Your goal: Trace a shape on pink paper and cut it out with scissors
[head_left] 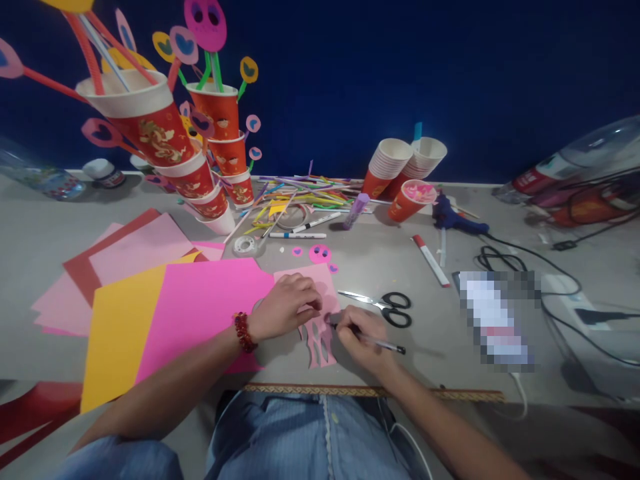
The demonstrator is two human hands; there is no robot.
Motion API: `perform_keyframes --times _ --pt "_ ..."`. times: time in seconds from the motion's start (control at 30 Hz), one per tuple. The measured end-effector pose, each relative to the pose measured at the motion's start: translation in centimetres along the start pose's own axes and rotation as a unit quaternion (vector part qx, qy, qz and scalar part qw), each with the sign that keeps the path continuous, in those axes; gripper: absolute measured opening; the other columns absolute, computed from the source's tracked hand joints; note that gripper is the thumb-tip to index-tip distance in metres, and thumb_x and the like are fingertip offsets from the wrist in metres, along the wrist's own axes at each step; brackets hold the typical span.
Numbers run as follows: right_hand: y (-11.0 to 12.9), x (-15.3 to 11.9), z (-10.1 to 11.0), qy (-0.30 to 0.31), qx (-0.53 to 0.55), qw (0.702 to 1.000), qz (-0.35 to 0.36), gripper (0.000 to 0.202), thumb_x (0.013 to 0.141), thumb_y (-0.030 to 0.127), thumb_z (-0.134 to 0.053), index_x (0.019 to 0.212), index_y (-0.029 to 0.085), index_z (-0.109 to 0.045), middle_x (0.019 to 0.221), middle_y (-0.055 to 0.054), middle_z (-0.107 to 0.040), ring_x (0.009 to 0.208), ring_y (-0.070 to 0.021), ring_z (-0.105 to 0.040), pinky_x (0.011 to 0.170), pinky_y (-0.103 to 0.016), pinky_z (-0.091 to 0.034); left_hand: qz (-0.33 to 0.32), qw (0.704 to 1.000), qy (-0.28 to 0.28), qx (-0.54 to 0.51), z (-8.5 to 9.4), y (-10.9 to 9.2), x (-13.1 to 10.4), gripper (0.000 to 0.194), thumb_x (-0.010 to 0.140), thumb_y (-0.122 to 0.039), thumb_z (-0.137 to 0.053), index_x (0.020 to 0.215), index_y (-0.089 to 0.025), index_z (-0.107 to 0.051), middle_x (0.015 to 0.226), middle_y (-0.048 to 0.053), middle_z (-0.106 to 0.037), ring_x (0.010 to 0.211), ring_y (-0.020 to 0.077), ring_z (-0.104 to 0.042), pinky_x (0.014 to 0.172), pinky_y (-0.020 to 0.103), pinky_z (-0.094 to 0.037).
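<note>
My right hand [364, 335] is closed round a black pen [385, 345], its tip down at a light pink sheet of paper [317, 277]. That sheet has cut-out gaps along its lower part, with thin strips left between them. My left hand [290, 303], wearing a dark red beaded bracelet, rests on the same sheet with fingers loosely bent and partly hidden. Just right of the paper lie black-handled scissors [385, 307]. Small pink paper discs [320, 254] with eyes and hearts lie above it. A bright pink sheet [205, 313] spreads under my left forearm.
Decorated cup towers [190, 180] stand at the left behind coloured sheets [120, 320]. Behind my hands lie pipe cleaners [300, 193], markers [297, 235] and tape [245, 246]. Stacked paper cups [385, 167], a glue gun [457, 217] with its cord, and a blurred-out phone-like object [495, 320] are to the right.
</note>
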State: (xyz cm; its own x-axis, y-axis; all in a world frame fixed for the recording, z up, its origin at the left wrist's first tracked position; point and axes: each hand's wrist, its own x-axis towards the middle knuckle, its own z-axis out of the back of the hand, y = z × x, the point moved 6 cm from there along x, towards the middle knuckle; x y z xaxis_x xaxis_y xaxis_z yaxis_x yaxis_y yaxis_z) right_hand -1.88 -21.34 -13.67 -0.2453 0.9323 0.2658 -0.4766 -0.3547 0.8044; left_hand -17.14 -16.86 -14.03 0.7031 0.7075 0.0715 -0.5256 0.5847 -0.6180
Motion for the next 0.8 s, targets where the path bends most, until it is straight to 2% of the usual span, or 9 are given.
perform_keyframes --times 0.43,0.8 --pt "-0.01 -0.14 -0.05 0.006 0.008 1.0 0.008 0.021 0.075 0.013 -0.047 0.058 0.022 -0.039 0.053 0.006 -0.038 0.049 -0.0107 -0.038 0.051 -0.024 -0.03 0.004 1.0 0.003 0.002 -0.01 -0.01 -0.07 0.009 0.094 -0.031 -0.061 0.093 -0.023 -0.066 0.094 0.002 -0.062 0.096 0.0208 -0.053 0.086 0.034 -0.037" --pt "0.22 -0.18 -0.11 0.021 0.009 1.0 0.016 0.021 0.074 0.013 -0.046 0.057 0.022 -0.039 0.051 0.006 -0.04 0.048 -0.0109 -0.039 0.051 -0.025 -0.03 0.005 1.0 0.008 0.003 -0.06 0.03 -0.03 0.011 0.094 -0.033 -0.06 0.093 -0.024 -0.066 0.094 0.003 -0.063 0.096 0.0214 -0.054 0.086 0.035 -0.038"
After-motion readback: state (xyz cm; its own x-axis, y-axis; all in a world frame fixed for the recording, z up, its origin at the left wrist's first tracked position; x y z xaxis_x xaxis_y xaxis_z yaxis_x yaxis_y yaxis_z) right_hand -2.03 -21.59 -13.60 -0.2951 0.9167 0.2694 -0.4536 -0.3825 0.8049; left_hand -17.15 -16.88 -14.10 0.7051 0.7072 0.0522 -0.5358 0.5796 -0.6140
